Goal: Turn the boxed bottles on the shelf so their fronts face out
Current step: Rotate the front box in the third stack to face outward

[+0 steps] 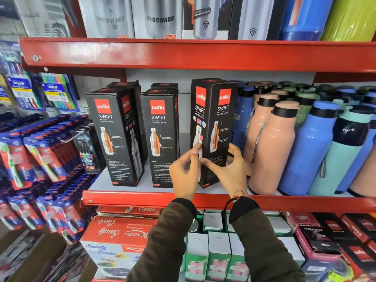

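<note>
Three black "cello SWIFT" bottle boxes stand in a row on the middle shelf [142, 195]. The left box [115, 137] is angled, showing two faces. The middle box [160, 139] faces out squarely. The right box [212, 127] stands corner-on, with two printed faces visible. My left hand [186, 174] touches that box's left face low down with its fingertips. My right hand [231, 169] wraps the box's lower right side, thumb across its front corner. More black boxes stand behind the left and middle ones.
Loose pink [270, 147], blue [311, 147] and teal [341, 151] bottles crowd the shelf right beside the held box. Toothbrush packs [46, 151] hang at left. A red shelf lip [183, 54] runs overhead. Red combo boxes [120, 231] and small cartons fill the shelf below.
</note>
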`<action>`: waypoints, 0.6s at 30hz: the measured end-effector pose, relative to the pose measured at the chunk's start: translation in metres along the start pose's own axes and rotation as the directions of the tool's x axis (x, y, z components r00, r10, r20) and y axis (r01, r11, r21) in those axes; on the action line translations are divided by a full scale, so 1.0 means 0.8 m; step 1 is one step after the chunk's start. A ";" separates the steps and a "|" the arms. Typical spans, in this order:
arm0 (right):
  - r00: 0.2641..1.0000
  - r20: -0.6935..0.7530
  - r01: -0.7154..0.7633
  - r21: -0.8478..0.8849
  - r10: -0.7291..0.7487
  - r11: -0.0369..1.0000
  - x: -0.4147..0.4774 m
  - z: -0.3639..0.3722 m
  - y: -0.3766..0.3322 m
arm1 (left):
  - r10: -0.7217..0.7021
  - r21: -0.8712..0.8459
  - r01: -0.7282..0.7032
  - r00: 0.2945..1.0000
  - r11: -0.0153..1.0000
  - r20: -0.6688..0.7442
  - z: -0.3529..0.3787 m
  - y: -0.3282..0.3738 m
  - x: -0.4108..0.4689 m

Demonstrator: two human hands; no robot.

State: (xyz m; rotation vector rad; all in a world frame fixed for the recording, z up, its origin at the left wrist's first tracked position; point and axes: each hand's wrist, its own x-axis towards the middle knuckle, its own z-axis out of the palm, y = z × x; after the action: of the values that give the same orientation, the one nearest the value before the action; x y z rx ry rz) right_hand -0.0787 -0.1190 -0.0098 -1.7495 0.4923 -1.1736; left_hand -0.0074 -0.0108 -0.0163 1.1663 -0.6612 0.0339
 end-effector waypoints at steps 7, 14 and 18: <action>1.000 0.016 -0.006 -0.009 0.006 1.000 0.005 -0.009 0.002 | -0.012 0.185 0.003 0.999 0.983 0.049 0.001 -0.011 0.019; 0.971 0.232 -0.049 -0.010 0.050 0.999 0.013 -0.020 0.012 | -0.265 0.171 0.241 0.954 0.955 0.139 0.002 -0.021 0.038; 0.955 0.294 0.002 -0.072 0.020 0.997 0.014 -0.022 0.011 | -0.254 0.187 0.229 0.960 0.955 0.122 0.001 -0.022 0.033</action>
State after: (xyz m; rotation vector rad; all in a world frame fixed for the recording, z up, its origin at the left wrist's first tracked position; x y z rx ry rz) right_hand -0.0874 -0.1403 -0.0101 -1.9416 0.3643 -0.8755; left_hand 0.0197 -0.0266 -0.0179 1.4193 -0.6477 -0.2072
